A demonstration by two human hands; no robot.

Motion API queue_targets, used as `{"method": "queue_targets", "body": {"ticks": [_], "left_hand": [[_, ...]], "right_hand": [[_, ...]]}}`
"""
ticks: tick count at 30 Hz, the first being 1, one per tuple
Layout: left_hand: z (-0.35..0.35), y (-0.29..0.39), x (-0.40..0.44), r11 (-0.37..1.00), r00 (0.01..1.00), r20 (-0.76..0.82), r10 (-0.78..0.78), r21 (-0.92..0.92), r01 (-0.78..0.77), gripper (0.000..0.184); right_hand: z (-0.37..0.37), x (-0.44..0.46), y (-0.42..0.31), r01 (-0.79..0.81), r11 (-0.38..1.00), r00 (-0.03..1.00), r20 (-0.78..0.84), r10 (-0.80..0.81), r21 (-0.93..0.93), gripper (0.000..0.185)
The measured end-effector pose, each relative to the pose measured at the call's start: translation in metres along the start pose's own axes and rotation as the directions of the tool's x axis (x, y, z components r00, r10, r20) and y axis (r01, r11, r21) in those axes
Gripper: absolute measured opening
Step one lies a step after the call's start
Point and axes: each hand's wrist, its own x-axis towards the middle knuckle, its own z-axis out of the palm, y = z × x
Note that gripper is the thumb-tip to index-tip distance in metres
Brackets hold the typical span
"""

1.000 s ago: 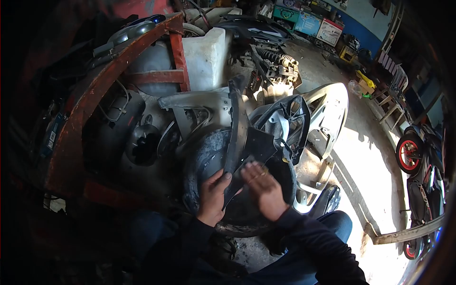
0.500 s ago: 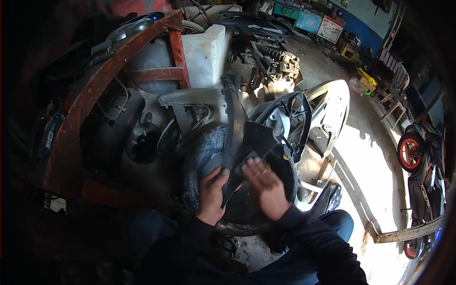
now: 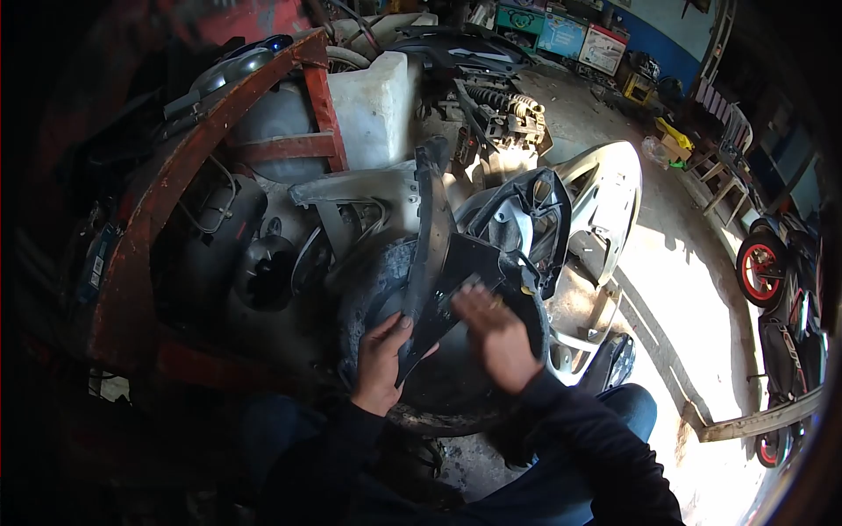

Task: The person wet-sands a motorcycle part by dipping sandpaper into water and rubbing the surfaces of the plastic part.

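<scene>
A person's left hand (image 3: 379,358) grips the near end of a dark panel (image 3: 431,254), thumb on its face. The panel is held over a round black basin (image 3: 438,423), its long axis running away from that grip, tipped slightly right, past the far rim. The right hand (image 3: 498,337), fingers straight and not closed, is at the panel's right side, nearer its middle; from here I cannot tell whether anything lies under the palm. Beyond the basin's far right rim stands a pale fairing (image 3: 617,202); farther off, a coil spring (image 3: 495,99).
</scene>
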Motion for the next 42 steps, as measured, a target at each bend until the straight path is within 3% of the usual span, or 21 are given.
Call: {"method": "queue_targets", "body": {"ticks": [3, 5, 7, 10, 14, 15, 17, 19, 21, 23, 25, 29, 31, 32, 33, 35, 37, 39, 40, 41, 42], "left_hand": [[0.0, 0.005, 0.001, 0.999, 0.999, 0.039, -0.019, 0.039, 0.018, 0.026], [-0.002, 0.005, -0.003, 0.998, 0.999, 0.048, -0.021, 0.059, 0.018, 0.027], [-0.004, 0.006, -0.007, 0.999, 1.0, -0.001, -0.016, 0.036, 0.016, 0.028], [-0.009, 0.003, -0.007, 0.999, 1.0, 0.012, -0.01, 0.037, 0.009, 0.028], [-0.017, 0.002, -0.008, 0.998, 1.0, -0.012, -0.007, 0.061, 0.008, 0.026], [-0.02, 0.003, -0.007, 0.998, 1.0, -0.017, -0.006, 0.064, 0.007, 0.026], [-0.02, -0.003, -0.005, 0.997, 0.999, 0.044, 0.017, 0.072, -0.02, 0.025], [-0.018, 0.0, 0.0, 0.996, 0.999, 0.034, 0.034, 0.079, -0.037, 0.025], [-0.025, -0.001, -0.005, 0.995, 1.0, 0.017, 0.024, 0.095, -0.026, 0.024], [-0.025, -0.004, -0.009, 0.995, 1.0, -0.004, 0.023, 0.101, -0.023, 0.023], [-0.024, -0.009, -0.007, 0.993, 0.999, 0.052, 0.013, 0.118, -0.019, 0.023], [-0.034, 0.005, -0.008, 0.99, 0.998, 0.057, 0.024, 0.141, -0.032, 0.026], [-0.04, 0.001, -0.011, 0.99, 0.998, 0.063, 0.01, 0.14, -0.019, 0.028], [-0.039, 0.0, -0.013, 0.99, 0.998, 0.065, 0.016, 0.138, -0.024, 0.028], [-0.039, 0.004, -0.012, 0.987, 0.998, 0.065, 0.007, 0.161, -0.017, 0.029], [-0.045, 0.007, -0.018, 0.981, 0.999, 0.047, -0.024, 0.191, 0.014, 0.03], [-0.048, 0.006, -0.015, 0.986, 0.998, 0.055, -0.002, 0.166, -0.007, 0.032], [-0.052, 0.0, -0.017, 0.986, 0.999, 0.037, -0.019, 0.165, 0.013, 0.031], [-0.052, 0.0, -0.016, 0.983, 0.999, 0.05, -0.011, 0.181, 0.001, 0.031], [-0.052, 0.002, -0.016, 0.98, 0.998, 0.061, -0.003, 0.198, -0.009, 0.031], [-0.052, 0.002, -0.019, 0.98, 0.998, 0.056, -0.004, 0.197, -0.007, 0.031]], "right_hand": [[-0.004, 0.011, 0.019, -0.185, 0.983, 0.983, -0.017, 0.185, -0.015, 0.045], [-0.018, 0.003, -0.031, -0.001, 0.998, 0.998, 0.07, -0.003, 0.064, 0.046], [-0.016, 0.008, -0.011, 0.013, 0.983, 0.995, 0.092, -0.03, 0.184, 0.045], [0.002, 0.027, 0.042, -0.216, 0.96, 0.976, 0.062, 0.208, 0.176, 0.042], [-0.012, 0.009, -0.014, -0.009, 0.966, 0.983, 0.181, -0.039, 0.26, 0.048], [0.002, 0.011, 0.009, -0.059, 0.985, 0.992, 0.121, 0.039, 0.164, 0.047], [0.019, 0.031, 0.057, -0.339, 0.91, 0.938, 0.155, 0.309, 0.239, 0.045], [0.018, 0.025, 0.024, -0.172, 0.966, 0.985, 0.065, 0.162, 0.194, 0.044], [0.005, 0.017, -0.011, -0.012, 0.969, 0.991, 0.134, -0.022, 0.245, 0.046], [0.021, 0.028, 0.025, -0.124, 0.972, 0.992, 0.063, 0.114, 0.199, 0.043], [0.03, 0.051, 0.064, -0.303, 0.929, 0.95, 0.145, 0.276, 0.215, 0.043], [0.021, 0.042, 0.017, -0.037, 0.994, 0.999, 0.023, 0.035, 0.098, 0.038], [0.026, 0.066, 0.045, -0.201, 0.965, 0.978, 0.096, 0.187, 0.169, 0.035], [0.024, 0.07, 0.052, -0.399, 0.883, 0.906, 0.256, 0.338, 0.247, 0.033], [0.025, 0.063, 0.041, -0.324, 0.93, 0.935, 0.21, 0.287, 0.172, 0.033], [0.024, 0.046, 0.007, 0.062, 0.996, 0.992, -0.108, -0.069, -0.066, 0.03], [0.023, 0.05, 0.009, 0.093, 0.993, 0.985, -0.138, -0.103, -0.073, 0.029], [0.025, 0.066, 0.034, -0.348, 0.916, 0.923, 0.245, 0.297, 0.2, 0.029], [0.015, 0.068, 0.029, -0.468, 0.858, 0.849, 0.375, 0.371, 0.21, 0.031], [0.05, 0.039, 0.03, -0.1, 0.994, 0.993, 0.058, 0.103, -0.044, 0.034], [0.034, 0.028, -0.001, -0.026, 0.999, 0.996, 0.085, 0.029, -0.039, 0.035]]}}
